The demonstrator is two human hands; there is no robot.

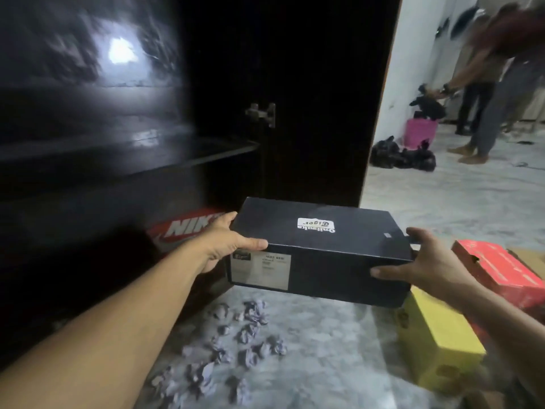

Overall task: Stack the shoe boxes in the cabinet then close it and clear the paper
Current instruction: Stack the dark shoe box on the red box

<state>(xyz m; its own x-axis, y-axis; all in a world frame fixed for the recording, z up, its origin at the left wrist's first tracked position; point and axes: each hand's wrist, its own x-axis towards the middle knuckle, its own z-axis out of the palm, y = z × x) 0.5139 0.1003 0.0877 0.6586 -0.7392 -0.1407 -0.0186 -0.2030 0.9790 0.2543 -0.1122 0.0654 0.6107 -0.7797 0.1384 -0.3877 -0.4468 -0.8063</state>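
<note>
From the head view, you've got the black box (318,249) up off the floor (324,335), one hand on each short end. Your left hand (227,240) clamps the left end, thumb over the lid edge, fingers curled round behind. Your right hand (424,264) grips the right end, thumb on top, fingers underneath. It's hanging just in front of the open cabinet (118,172), right by the red Nike box (188,228) already sitting low inside near the front edge. I'd guess it's light, stiff cardboard with a loose lid, so keep your thumbs on that lid and hold it level, ends are the right place to grab. A red box (498,273) and a yellow box (436,340) wait on the floor to your right, and crumpled paper (236,343) lies scattered below the box you're holding
</note>
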